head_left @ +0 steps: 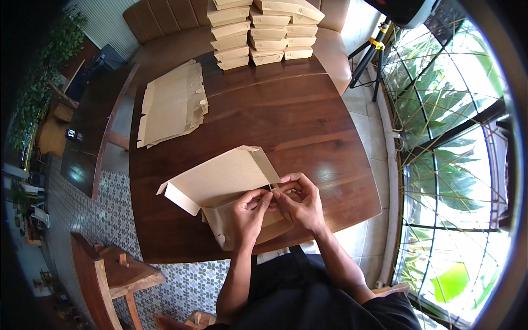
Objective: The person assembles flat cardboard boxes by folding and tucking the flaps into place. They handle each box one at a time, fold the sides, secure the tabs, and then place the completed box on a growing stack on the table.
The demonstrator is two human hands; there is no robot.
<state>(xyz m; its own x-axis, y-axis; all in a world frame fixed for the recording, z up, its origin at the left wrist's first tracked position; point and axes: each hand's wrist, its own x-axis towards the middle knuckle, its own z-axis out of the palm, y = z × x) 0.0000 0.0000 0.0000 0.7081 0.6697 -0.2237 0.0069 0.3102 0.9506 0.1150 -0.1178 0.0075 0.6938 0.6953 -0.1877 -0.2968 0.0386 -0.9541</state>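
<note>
A brown cardboard takeaway box (223, 173) lies partly folded near the table's front edge, its lid panel raised and leaning away from me. Its base shows beneath my wrists, with a round tab at the front left corner. My left hand (252, 212) and my right hand (300, 202) meet at the box's right side, where lid and base join. Both hands have their fingers pinched together on the cardboard there. The fingers cover the exact piece of flap between them.
Flat unfolded cardboard blanks (171, 104) are stacked at the table's far left. Several columns of folded boxes (256, 36) stand at the back of the dark wooden table (275, 124). Beyond is a brown padded bench (165, 22). A black tripod (369, 58) stands behind the right corner. A wooden chair (118, 275) is at lower left.
</note>
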